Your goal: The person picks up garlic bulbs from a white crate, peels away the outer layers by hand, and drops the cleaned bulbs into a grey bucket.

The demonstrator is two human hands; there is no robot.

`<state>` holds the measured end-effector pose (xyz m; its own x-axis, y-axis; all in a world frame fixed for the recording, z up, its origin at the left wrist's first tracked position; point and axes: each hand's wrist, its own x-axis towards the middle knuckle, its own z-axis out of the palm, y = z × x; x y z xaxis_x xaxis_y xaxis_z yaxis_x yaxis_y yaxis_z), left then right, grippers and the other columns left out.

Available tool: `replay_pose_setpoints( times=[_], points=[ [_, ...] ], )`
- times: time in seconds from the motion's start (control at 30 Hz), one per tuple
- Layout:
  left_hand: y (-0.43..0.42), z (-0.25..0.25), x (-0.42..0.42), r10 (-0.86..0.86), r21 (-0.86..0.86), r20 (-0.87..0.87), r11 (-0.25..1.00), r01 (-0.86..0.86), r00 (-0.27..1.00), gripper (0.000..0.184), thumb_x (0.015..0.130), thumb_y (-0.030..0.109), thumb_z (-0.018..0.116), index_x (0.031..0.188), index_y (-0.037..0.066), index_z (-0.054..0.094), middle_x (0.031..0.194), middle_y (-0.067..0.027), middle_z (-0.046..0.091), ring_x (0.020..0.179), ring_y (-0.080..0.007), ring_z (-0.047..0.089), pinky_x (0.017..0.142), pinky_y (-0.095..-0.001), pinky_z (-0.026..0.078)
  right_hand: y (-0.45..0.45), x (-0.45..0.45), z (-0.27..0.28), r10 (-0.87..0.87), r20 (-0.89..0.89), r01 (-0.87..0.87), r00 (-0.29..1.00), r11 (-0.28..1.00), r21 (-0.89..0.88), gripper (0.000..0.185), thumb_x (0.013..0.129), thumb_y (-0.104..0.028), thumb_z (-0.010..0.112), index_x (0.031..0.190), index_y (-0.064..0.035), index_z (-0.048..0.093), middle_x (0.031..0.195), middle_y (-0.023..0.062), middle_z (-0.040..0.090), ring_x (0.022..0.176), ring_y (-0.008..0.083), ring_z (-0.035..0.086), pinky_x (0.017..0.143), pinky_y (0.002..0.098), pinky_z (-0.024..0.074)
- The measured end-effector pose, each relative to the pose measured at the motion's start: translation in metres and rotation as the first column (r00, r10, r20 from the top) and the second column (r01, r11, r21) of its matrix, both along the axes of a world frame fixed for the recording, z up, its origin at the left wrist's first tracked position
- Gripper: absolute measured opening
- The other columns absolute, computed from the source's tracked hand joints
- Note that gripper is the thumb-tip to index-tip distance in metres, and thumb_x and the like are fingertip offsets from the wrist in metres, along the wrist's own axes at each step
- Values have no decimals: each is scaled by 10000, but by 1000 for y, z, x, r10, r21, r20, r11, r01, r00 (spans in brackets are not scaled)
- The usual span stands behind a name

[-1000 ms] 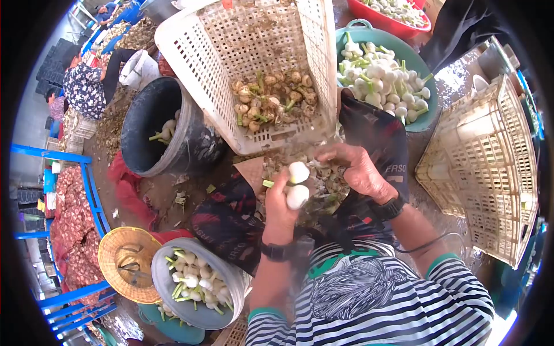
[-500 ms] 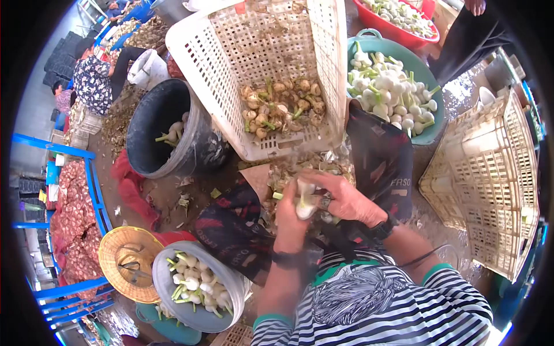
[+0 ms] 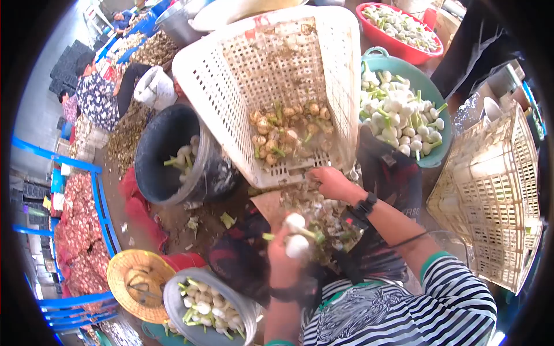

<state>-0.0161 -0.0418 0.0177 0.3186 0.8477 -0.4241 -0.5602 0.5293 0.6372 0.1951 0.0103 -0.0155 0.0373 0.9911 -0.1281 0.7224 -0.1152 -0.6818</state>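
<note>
My left hand (image 3: 279,251) is closed around white, peeled garlic bulbs (image 3: 297,247) with short green stems; two bulbs show beside the fingers. My right hand (image 3: 334,183) is at the near rim of a tilted white plastic crate (image 3: 352,52), its fingers curled together; what they hold, if anything, is hidden. Inside the crate lie several brownish, unpeeled garlic bulbs (image 3: 271,138). Peel scraps (image 3: 323,213) cover my lap below both hands.
A dark bucket (image 3: 167,190) with a few bulbs stands left of the crate. Peeled garlic fills a green tub (image 3: 430,155), a red basin (image 3: 424,57) and a grey bucket (image 3: 248,311). A straw hat (image 3: 124,271) lies lower left; a stained crate (image 3: 479,190) stands right.
My hands have parted. The right hand has moved up to the crate's near rim, while the left has moved lower with garlic in it. The view has shifted slightly.
</note>
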Motion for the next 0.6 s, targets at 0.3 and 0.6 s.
replay_pose_setpoints(
  times=[0.3, 0.6],
  points=[
    [7, -57, 19, -205, -233, -2, 952, 199, 979, 340, 846, 214, 571, 1120, 19, 521, 1064, -158, 583, 1122, -347, 515, 741, -507, 531, 146, 56, -118, -98, 331, 95, 939, 995, 26, 256, 730, -128, 577, 979, -78, 616, 1079, 134, 577, 995, 328, 552, 759, 464, 473],
    [25, -56, 25, -379, -394, -106, 865, 311, 919, 342, 947, 330, 480, 919, 17, 612, 645, -3, 552, 482, -104, 444, 428, -260, 379, 153, 78, -162, -94, 554, 12, 827, 989, 151, 139, 773, -154, 559, 871, -102, 642, 972, 63, 585, 1067, 290, 480, 751, 403, 439]
  ],
)
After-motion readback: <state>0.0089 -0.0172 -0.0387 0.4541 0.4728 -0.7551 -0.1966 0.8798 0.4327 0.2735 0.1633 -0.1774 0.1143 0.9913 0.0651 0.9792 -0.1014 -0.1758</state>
